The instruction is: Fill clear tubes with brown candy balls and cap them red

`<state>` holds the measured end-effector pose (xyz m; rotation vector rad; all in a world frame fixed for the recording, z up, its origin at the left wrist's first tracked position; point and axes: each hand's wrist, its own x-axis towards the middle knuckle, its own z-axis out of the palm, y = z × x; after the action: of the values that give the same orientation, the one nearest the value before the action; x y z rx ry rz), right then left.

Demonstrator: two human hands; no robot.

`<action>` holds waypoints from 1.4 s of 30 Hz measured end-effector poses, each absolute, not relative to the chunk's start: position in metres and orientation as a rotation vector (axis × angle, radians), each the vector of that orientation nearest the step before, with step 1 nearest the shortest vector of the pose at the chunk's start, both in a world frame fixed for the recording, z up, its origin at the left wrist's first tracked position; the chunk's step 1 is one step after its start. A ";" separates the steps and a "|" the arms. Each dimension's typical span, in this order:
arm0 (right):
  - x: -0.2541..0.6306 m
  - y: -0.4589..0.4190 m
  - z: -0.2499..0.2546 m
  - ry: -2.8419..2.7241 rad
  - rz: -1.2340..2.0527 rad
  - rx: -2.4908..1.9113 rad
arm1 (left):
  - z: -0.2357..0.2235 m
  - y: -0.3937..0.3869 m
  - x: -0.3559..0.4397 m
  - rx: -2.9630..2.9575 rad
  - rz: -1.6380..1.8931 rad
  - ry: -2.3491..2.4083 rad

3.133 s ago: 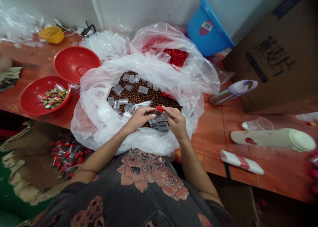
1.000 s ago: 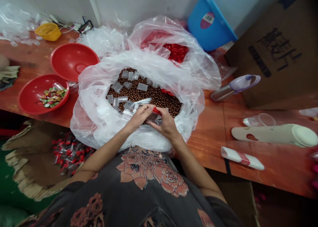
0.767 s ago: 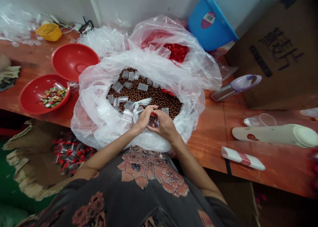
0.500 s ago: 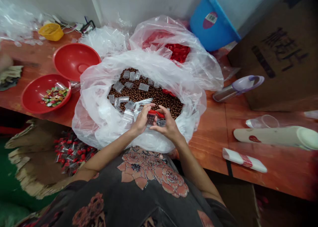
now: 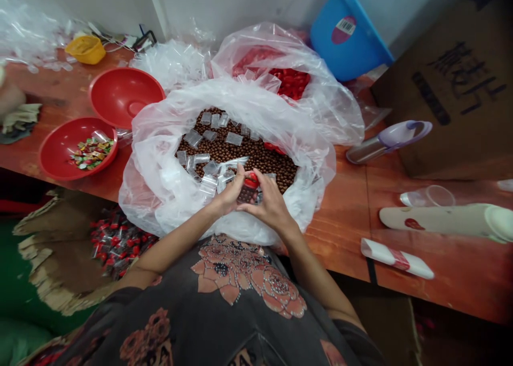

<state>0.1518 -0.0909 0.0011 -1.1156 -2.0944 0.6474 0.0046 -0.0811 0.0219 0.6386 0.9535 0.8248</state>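
A big clear plastic bag lies open on the wooden table, full of small brown balls with several small clear containers scattered on top. Over its near edge my left hand and my right hand meet, fingers closed round one small clear container with a red cap. The container is filled with brown balls. A second clear bag behind holds red caps.
Two red bowls stand at left, one empty, one with wrapped candies. A yellow cup and a blue bin sit at the back, a cardboard box at right. Capped containers fill a box below the table.
Both hands drew together over the bag's near edge and the red cap came to sit on the small container. The view shifted slightly.
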 end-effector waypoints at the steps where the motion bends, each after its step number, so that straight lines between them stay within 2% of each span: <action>1: 0.151 -0.092 0.001 -2.144 0.608 -1.090 | 0.022 -0.081 0.005 0.620 0.818 0.957; 9: 0.150 -0.091 -0.006 -2.225 0.332 -0.999 | 0.020 -0.083 0.008 0.556 0.845 1.088; 15: 0.147 -0.092 -0.009 -2.229 0.253 -0.916 | 0.022 -0.096 0.012 0.569 0.946 1.135; 26: 0.140 -0.095 -0.007 -2.161 0.474 -1.034 | 0.016 -0.102 -0.005 0.374 0.931 0.948; 30: 0.139 -0.096 0.000 -2.121 0.495 -1.068 | 0.020 -0.103 -0.011 0.550 0.999 0.872; 37: 0.141 -0.096 -0.004 -2.156 0.507 -1.115 | 0.014 -0.112 -0.013 1.001 1.101 1.056; 42: 0.140 -0.092 -0.004 -2.166 0.523 -1.114 | 0.010 -0.111 -0.014 1.034 1.076 1.029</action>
<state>0.1403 -0.0924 -0.0038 -1.1136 -2.1656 0.5230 -0.0138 -0.1113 0.0100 1.0344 1.0285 1.0760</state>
